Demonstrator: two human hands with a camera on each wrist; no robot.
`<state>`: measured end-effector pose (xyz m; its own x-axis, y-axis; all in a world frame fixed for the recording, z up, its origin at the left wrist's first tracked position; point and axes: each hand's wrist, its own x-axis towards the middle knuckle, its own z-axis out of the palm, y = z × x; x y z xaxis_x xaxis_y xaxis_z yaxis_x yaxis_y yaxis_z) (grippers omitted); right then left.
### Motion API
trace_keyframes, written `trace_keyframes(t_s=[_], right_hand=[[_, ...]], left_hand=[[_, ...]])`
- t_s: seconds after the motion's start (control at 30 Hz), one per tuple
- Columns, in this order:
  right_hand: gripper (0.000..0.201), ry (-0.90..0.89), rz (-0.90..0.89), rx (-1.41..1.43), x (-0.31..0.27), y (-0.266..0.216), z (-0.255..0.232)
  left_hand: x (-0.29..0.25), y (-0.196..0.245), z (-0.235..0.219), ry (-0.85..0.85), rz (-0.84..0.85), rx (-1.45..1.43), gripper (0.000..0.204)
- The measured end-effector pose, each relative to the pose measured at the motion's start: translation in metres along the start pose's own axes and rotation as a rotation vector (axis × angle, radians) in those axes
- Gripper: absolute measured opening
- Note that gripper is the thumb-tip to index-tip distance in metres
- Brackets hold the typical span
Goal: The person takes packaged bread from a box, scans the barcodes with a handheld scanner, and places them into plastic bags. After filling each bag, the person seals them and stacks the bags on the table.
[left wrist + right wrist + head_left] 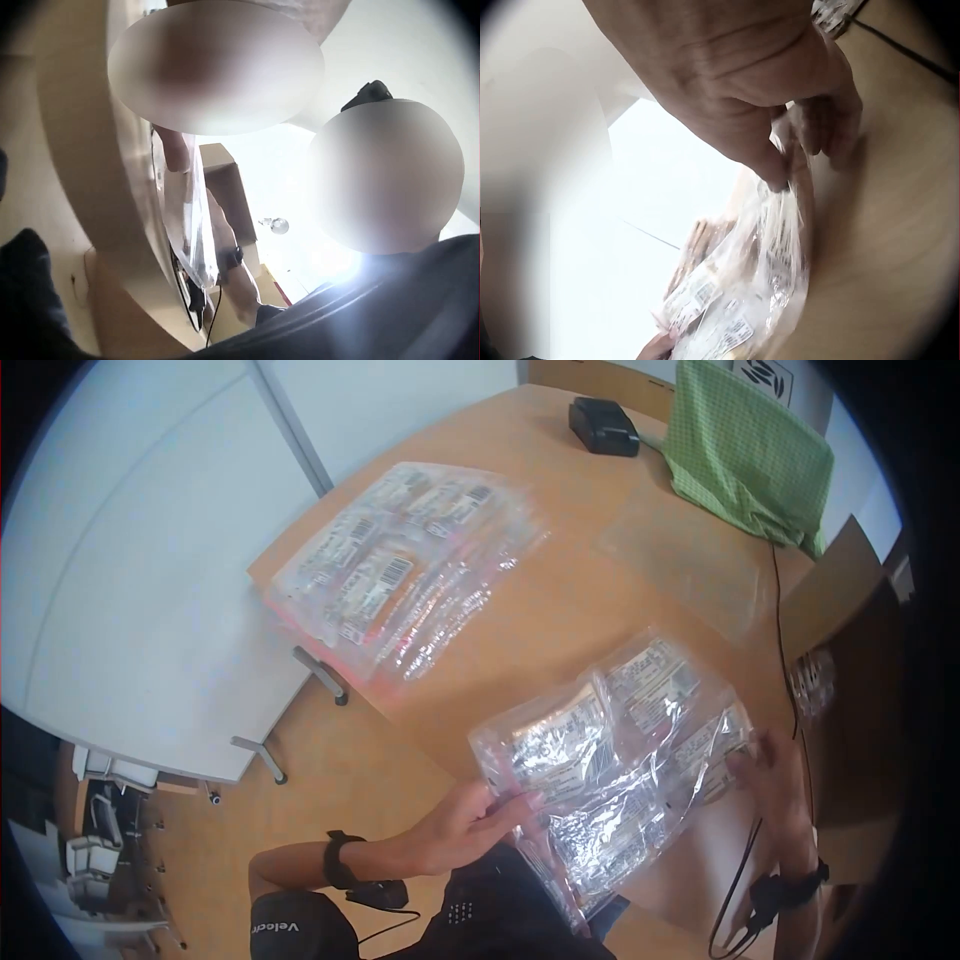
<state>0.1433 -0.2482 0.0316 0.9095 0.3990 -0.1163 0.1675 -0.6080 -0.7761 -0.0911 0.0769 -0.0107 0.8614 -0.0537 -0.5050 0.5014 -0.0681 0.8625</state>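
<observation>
A clear plastic bag holding several labelled packets lies tilted over the near edge of the table, in front of the person. The left hand grips its left edge, thumb on top. At the opposite edge, the right hand pinches the film. The right wrist view shows that pinch closely: thumb and fingers close on the gathered plastic, the packets hanging below. Seen edge-on in the left wrist view, the bag stretches between the hands; blurring hides much of the left hand there.
Similar filled bags lie stacked at the table's far left. A black device stands at the back beside a green checked cloth draped over something. An open cardboard box is at right, and a dark cable runs down past it.
</observation>
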Motion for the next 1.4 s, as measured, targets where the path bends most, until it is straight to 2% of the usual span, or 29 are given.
trace_keyframes(t_s=[0.03,0.1,0.2,0.27,0.33,0.4,0.43,0.47,0.5,0.57,0.63,0.67,0.73,0.77,0.83,0.9,0.97,1.0,1.03,1.1,1.13,1.17,1.2,1.23,1.27,1.3,1.33,1.37,1.4], right_hand=[[0.025,0.05,-0.095,0.083,0.001,-0.021,0.006],[0.024,0.059,-0.184,0.108,0.009,-0.082,0.008],[0.03,0.088,-0.504,0.211,0.058,-0.153,0.028],[0.038,0.092,-0.705,0.386,0.112,-0.191,0.053],[0.041,0.035,-0.84,0.533,0.173,-0.223,0.092],[0.044,0.061,-0.719,0.527,0.23,-0.243,0.15],[0.044,0.004,-0.715,0.495,0.262,-0.241,0.182],[0.044,0.046,-0.658,0.368,0.278,-0.237,0.209],[0.041,0.155,-0.619,0.121,0.292,-0.235,0.231],[0.041,0.132,-0.575,0.17,0.297,-0.233,0.243],[0.035,0.088,-0.588,0.232,0.299,-0.228,0.235],[0.035,0.083,-0.575,0.225,0.294,-0.227,0.223],[0.028,-0.085,-0.513,0.311,0.291,-0.214,0.19],[0.025,0.085,-0.634,0.132,0.294,-0.193,0.176],[0.032,0.147,-0.637,-0.285,0.266,-0.157,0.123],[0.043,0.34,-0.766,-0.692,0.244,-0.087,0.086],[0.054,0.266,-0.658,-0.933,0.206,-0.057,0.041],[0.054,0.271,-0.653,-0.938,0.211,-0.019,0.025],[0.047,0.204,-0.614,-1.013,0.22,0.03,0.014],[0.041,0.139,-0.562,-1.082,0.2,0.047,0.007],[0.032,0.088,-0.526,-1.039,0.174,0.018,0.003],[0.024,0.033,-0.487,-0.997,0.156,0.003,0.001],[0.018,0.119,-0.746,-0.895,0.15,0.015,0.006],[0.013,0.142,-0.817,-0.86,0.142,0.023,0.011],[0.01,0.164,-0.887,-0.826,0.135,0.03,0.017],[0.008,0.133,-0.768,-0.853,0.124,0.014,0.035],[0.006,-0.001,-0.64,-0.921,0.106,-0.006,0.045],[0.006,0.018,-0.579,-0.836,0.09,-0.018,0.062],[0.015,-0.023,-0.593,-0.954,0.072,-0.033,0.073]], left_hand=[[-0.006,0.006,-0.009,0.121,0.2,-0.052,0.03],[-0.026,0.03,-0.031,0.336,0.416,-0.132,0.037],[-0.058,0.079,-0.093,0.597,0.495,-0.046,0.028],[-0.066,0.108,-0.125,0.731,0.56,-0.264,0.025],[-0.065,0.116,-0.171,0.775,0.574,-0.254,0.023],[-0.051,0.105,-0.213,0.82,0.586,-0.237,0.022],[-0.038,0.091,-0.232,0.884,0.512,-0.25,0.022],[-0.026,0.079,-0.249,0.95,0.44,-0.264,0.024],[-0.021,0.068,-0.266,0.944,0.439,-0.253,0.024],[-0.012,0.056,-0.285,0.953,0.244,-0.194,0.029],[-0.013,0.057,-0.282,0.971,0.247,-0.176,0.03],[-0.016,0.059,-0.278,0.996,0.246,-0.161,0.032],[-0.019,0.061,-0.278,0.991,0.22,-0.154,0.032],[-0.02,0.062,-0.278,0.997,0.214,-0.138,0.031],[-0.023,0.065,-0.276,0.992,0.209,-0.123,0.031],[-0.023,0.065,-0.276,1.01,0.212,-0.095,0.03],[-0.025,0.071,-0.27,1.016,0.19,-0.068,0.03],[-0.025,0.073,-0.267,1.026,0.165,-0.034,0.03],[-0.024,0.072,-0.266,1.019,0.168,-0.032,0.03],[-0.029,0.066,-0.274,1.038,0.088,0.045,0.044],[-0.032,0.053,-0.295,1.03,0.092,0.051,0.044],[-0.035,0.033,-0.325,1.199,0.095,0.303,0.05],[-0.031,0.034,-0.317,1.338,0.233,0.542,0.055],[-0.027,0.035,-0.309,1.505,0.338,0.798,0.06],[-0.025,0.058,-0.269,1.633,0.614,1.022,0.063],[-0.025,0.076,-0.243,1.493,0.659,0.983,0.055],[-0.018,0.089,-0.221,1.343,0.702,0.951,0.048],[-0.001,0.098,-0.196,1.272,0.752,0.935,0.048],[0.017,0.105,-0.165,0.956,0.769,0.786,0.048]])
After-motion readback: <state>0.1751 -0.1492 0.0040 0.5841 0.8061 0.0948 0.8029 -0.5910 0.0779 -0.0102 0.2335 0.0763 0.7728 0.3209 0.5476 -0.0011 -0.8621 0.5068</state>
